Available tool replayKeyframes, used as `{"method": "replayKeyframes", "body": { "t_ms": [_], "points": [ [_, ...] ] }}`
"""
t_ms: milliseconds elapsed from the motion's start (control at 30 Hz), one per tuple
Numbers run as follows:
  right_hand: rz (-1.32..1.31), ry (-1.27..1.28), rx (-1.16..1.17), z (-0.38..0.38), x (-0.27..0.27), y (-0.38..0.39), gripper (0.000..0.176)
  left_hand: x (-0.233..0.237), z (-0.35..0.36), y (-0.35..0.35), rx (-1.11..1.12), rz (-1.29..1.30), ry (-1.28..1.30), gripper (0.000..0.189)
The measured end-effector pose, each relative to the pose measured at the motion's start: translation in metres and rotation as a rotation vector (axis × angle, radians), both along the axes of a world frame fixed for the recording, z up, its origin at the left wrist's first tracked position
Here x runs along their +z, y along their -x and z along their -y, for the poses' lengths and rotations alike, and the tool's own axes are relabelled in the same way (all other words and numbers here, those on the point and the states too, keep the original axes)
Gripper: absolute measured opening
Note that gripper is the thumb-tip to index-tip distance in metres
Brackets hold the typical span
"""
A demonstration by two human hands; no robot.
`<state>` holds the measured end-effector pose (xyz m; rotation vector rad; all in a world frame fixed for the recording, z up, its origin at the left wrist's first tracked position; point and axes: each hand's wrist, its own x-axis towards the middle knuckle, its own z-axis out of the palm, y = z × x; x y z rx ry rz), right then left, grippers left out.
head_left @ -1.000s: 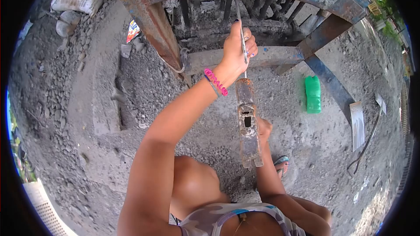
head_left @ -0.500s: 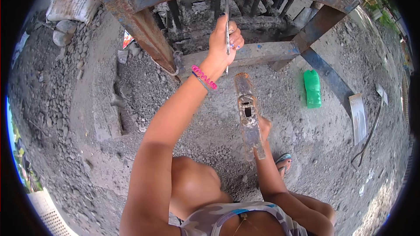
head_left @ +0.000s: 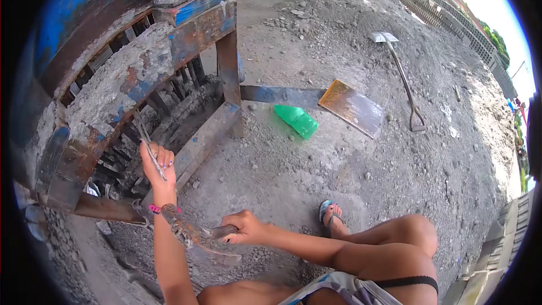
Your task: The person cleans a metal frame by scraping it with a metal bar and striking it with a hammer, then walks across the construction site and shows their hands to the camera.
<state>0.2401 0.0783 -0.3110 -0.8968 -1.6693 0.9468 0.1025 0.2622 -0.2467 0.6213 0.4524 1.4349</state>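
Gripping metal rod (head_left: 152, 156) in left hand (head_left: 159, 165) at steel frame (head_left: 200, 31), hammer (head_left: 192, 234) by handle in right hand (head_left: 244, 227) outside frame, likely for control.

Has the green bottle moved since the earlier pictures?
No: the green bottle still lies beside the bluish metal strip, on the same side; only the view has turned.

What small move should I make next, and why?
Probably ease the hammer clear of your left forearm: your right hand grips its handle, its head overlaps that forearm in view, and your left hand holds the rod toward the frame.
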Motion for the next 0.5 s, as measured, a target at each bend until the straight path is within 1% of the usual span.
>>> {"method": "replayKeyframes", "body": {
  "t_ms": [100,433,500],
  "points": [
    [-0.045,0.021,-0.015,0.004,0.0,0.002,0.042,-0.003,0.0,-0.001,-0.02,-0.055,0.006,0.042],
    [-0.205,0.161,-0.025,0.008,-0.009,0.008,0.04,0.002,0.001,-0.003,-0.027,-0.057,0.015,0.042],
    [-0.262,0.164,-0.069,0.009,-0.007,0.01,0.039,0.0,0.0,-0.001,-0.032,-0.067,0.016,0.042]
  ]
}}
